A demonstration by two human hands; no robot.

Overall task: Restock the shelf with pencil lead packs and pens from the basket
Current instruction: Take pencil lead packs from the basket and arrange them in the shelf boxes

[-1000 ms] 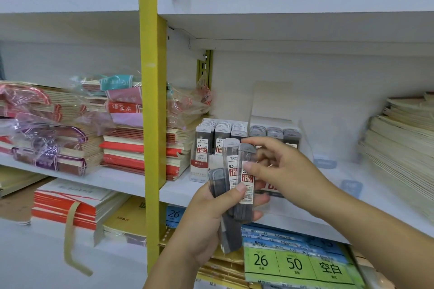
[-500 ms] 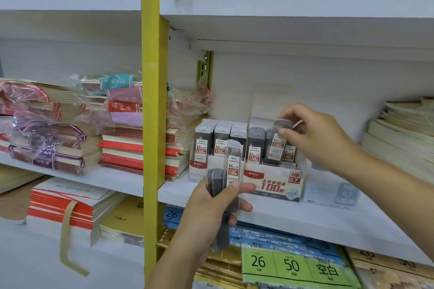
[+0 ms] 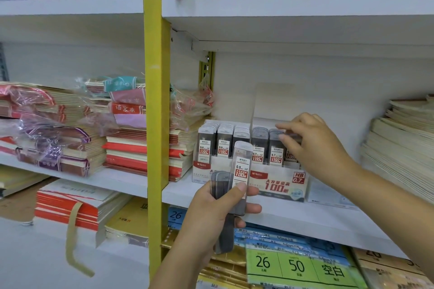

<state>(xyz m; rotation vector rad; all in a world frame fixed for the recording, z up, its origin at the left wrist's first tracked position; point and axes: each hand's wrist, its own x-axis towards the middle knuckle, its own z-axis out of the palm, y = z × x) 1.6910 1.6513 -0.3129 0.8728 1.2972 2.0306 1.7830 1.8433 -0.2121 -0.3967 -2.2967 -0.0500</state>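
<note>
Honestly, the left fingers (image 3: 239, 186) are curled round a small bunch of lead packs (image 3: 242, 171), thumb across the 0.5 label, just in front of the shelf (image 3: 305, 220). The right fingers (image 3: 285, 127) sit on a pack in the 0.7 display box (image 3: 277, 185), too blurred to tell pinching from pushing. They look light, stiff and slick, so I'd pinch the flat sides.
</note>
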